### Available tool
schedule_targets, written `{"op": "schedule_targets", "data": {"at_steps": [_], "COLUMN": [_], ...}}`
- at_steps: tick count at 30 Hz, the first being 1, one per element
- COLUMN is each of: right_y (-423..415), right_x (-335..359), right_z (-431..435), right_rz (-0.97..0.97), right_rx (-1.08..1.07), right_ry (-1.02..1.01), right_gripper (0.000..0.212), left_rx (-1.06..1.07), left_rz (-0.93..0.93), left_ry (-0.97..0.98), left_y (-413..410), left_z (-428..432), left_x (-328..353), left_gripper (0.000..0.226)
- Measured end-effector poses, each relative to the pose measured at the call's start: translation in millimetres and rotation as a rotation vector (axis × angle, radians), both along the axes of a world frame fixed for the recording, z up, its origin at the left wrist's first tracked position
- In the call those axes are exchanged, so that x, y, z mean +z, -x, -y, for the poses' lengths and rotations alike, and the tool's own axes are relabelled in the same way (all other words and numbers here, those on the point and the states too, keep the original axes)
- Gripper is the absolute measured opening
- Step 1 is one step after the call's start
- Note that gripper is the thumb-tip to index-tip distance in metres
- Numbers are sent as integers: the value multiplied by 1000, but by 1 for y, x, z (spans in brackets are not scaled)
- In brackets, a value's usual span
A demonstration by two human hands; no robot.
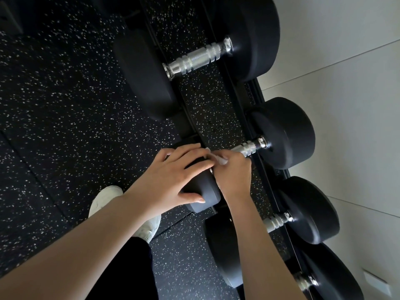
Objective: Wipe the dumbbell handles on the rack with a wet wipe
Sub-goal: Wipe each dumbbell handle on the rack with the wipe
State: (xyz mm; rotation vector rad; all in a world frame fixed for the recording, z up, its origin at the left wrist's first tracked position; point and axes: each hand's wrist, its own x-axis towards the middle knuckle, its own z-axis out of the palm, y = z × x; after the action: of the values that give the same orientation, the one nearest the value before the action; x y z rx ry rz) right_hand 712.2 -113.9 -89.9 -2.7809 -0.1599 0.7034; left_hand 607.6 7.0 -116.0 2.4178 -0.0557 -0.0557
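Four black dumbbells (255, 35) are sitting crosswise on the rack (256, 92) I am looking down on, their knurled steel handles bridging its two dark rails. I am working on the second dumbbell (285, 133) from the top of my view. My left hand (173, 178) is lying over its near head at the rack's front edge, fingers spread and only loosely bent, thumb stretched along the head's flat face, steadying rather than clenching. My right hand (232, 172) is curling tightly round the handle (247, 148) just beside that head, pinning the white wet wipe (219, 158) against the metal. A crumpled corner of the wipe is poking out between my two hands, and the handle's bare far end is showing toward the rack's back edge. The floor (65, 105) under and before the rack is black rubber flecked with white, seamed into tiles. A pale tiled wall (346, 61) is running behind the rack, carrying a small white plate (376, 280) low down. My white shoe (108, 198) and dark trouser leg (129, 267) are standing near the front rail.
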Motion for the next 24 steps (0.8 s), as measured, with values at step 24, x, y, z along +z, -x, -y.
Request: {"op": "schedule_targets", "data": {"at_steps": [24], "right_y": [-28], "right_x": [-10], "right_z": [36], "right_rz": [544], "right_rx": [-525], "right_ry": [-466], "right_gripper": [13], "left_rx": [-18], "left_rz": [-63], "left_ry": [-27], "left_y": [1], "left_z": [1], "left_x": [0], "left_gripper": [70]}}
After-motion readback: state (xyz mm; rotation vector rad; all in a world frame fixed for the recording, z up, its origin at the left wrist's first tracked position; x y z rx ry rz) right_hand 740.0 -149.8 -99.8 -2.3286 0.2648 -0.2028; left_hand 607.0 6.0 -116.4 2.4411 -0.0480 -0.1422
